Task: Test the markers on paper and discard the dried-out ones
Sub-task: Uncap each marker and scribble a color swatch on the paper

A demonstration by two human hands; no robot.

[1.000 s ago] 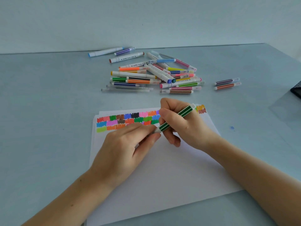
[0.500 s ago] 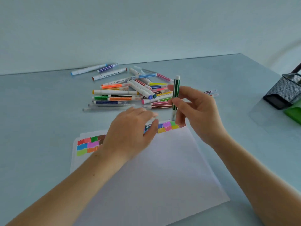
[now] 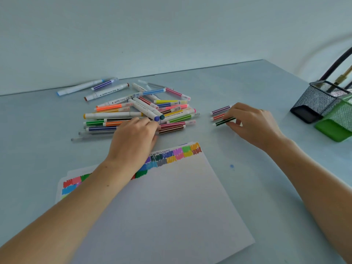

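Head view: right hand (image 3: 253,124) pinches dark green marker (image 3: 222,121) beside purple (image 3: 221,109) and red (image 3: 218,117) markers; left hand (image 3: 135,138), fingers relaxed, rests on marker pile (image 3: 141,109).

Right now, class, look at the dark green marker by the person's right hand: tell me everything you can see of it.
The dark green marker is a slim pen, its barrel dark green with thin pale stripes running lengthwise and a whitish cap end pointing left. It looks plastic. It lies almost flat on the pale blue table, nearest of three markers in a row, next to the red marker. The right hand pinches its right end, hiding that part.
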